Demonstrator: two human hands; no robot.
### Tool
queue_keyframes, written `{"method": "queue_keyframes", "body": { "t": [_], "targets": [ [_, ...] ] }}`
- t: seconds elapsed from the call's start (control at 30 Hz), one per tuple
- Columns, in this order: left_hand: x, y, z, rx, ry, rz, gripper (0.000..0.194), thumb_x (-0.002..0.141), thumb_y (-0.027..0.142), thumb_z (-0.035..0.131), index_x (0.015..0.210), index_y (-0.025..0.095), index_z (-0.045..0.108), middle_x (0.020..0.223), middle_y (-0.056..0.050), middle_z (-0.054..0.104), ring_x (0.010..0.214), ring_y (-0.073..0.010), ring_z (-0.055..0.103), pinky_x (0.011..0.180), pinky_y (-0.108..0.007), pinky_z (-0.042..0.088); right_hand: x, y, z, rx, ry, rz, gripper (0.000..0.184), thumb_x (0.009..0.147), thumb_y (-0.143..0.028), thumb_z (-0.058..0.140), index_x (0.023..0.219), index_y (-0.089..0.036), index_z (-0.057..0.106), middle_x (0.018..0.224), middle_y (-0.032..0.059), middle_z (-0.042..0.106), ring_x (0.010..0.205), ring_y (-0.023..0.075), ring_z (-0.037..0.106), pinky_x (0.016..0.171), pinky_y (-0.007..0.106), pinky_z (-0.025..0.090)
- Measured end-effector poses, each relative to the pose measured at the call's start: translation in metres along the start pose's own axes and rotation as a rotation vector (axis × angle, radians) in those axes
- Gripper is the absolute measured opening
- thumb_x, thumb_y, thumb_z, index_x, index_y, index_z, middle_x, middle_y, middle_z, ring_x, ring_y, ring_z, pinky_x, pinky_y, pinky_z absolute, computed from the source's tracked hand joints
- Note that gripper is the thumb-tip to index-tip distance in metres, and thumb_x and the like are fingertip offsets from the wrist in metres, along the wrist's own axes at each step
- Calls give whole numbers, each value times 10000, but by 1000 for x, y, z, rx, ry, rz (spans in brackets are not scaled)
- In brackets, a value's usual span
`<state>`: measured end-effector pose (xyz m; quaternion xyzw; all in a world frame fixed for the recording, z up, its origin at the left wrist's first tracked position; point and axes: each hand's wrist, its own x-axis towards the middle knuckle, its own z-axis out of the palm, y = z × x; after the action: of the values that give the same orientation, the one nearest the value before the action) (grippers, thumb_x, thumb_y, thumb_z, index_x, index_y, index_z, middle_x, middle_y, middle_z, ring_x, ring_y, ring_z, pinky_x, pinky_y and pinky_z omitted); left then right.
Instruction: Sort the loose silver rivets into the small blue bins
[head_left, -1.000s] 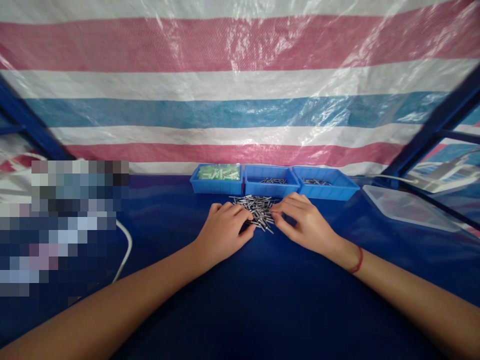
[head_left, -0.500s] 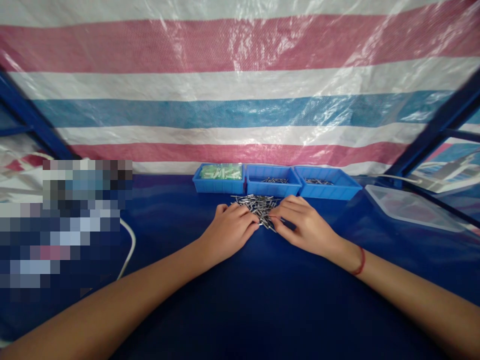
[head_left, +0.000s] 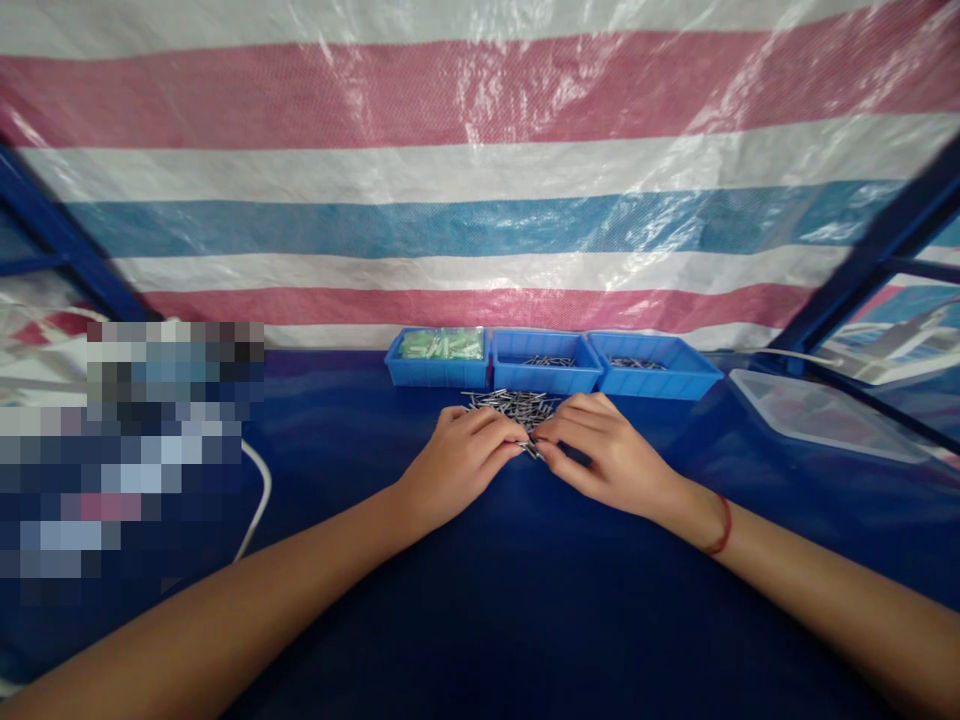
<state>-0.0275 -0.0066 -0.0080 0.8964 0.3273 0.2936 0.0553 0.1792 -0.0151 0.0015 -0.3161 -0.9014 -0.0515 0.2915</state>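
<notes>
A loose pile of thin silver metal pins (head_left: 517, 403), resembling blind rivets, lies on the blue tabletop. My left hand (head_left: 472, 455) is at the pile's near left side, thumb and fingertips pinched together on a small metal pin (head_left: 529, 449). From the right, my right hand (head_left: 600, 445) comes close to the left fingertips over the near edge of the pile. Its fingers are curled and closed together, and whatever they hold is too small to make out. The fingers cover part of the pile.
Behind the pile stand three blue bins: the left bin (head_left: 439, 374) with green-and-white pieces, the middle bin (head_left: 545, 379) and right bin (head_left: 660, 382) with metal pins. A clear plastic lid (head_left: 817, 415) lies at right, a white cable (head_left: 262, 490) at left.
My left hand has moved right along the near edge of the pile, so the fingertips of both hands are now almost together. My right hand has shifted only slightly.
</notes>
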Motion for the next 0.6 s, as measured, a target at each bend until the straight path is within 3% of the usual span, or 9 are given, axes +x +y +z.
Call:
{"method": "queue_keyframes", "body": {
  "t": [0.13,0.23,0.47,0.6],
  "targets": [
    [0,2,0,-122,132,97,56,897,192,532,912,190,585,909,-8,670,890,-137,612,828,-265,430,1,-7,-2,13,-24,-34,151,908,-274,495,907,-176,610,752,29,632,752,166,545,739,324,352],
    [0,5,-1,-201,214,94,55,875,148,556,896,183,592,890,-8,673,861,-119,627,816,-233,468,1,-10,-1,22,-4,-31,136,917,-240,482,930,-179,603,792,32,650,763,164,558,763,330,355],
    [0,6,4,-451,296,-124,233,797,184,648,1015,178,566,933,-31,684,785,-127,670,740,-236,531,0,-11,3,165,81,103,86,902,-196,499,888,-187,583,794,21,656,732,149,593,748,310,368],
    [2,6,1,-448,264,-160,136,818,193,614,953,172,617,864,-20,703,759,-128,666,689,-221,518,0,-11,5,188,99,115,81,903,-195,499,886,-186,578,797,17,654,741,144,598,753,304,372]
  ]
}}
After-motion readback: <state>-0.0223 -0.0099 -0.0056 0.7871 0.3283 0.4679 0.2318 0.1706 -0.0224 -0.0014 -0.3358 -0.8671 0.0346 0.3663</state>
